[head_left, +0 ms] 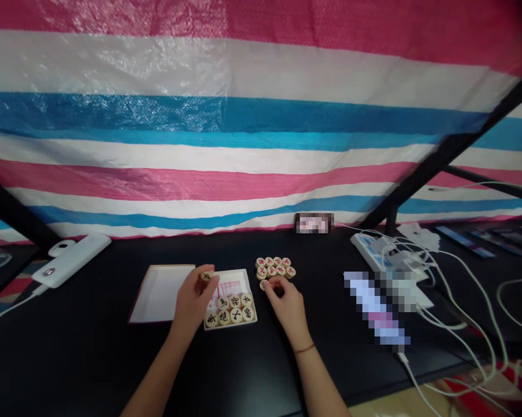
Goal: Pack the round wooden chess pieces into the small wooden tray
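Observation:
My left hand (196,296) grips a round Chinese chess piece (207,276) with a black character, held at the left side of a white box (252,289). Inside that box, black-marked chess pieces (230,310) fill the near part, and a paper with red lines (229,288) shows in the far part. My right hand (283,296) pinches another chess piece (264,285) between thumb and index finger; its marking cannot be made out. Just beyond it, red-marked chess pieces (276,267) stand grouped in rows on the black table.
The box lid (159,295) lies left of the box. A white device with a cable (72,260) rests at far left. On the right are a blurred phone (376,310), a power strip (369,250) and tangled white cables. A small blurred device (314,223) stands by the striped sheet (261,162).

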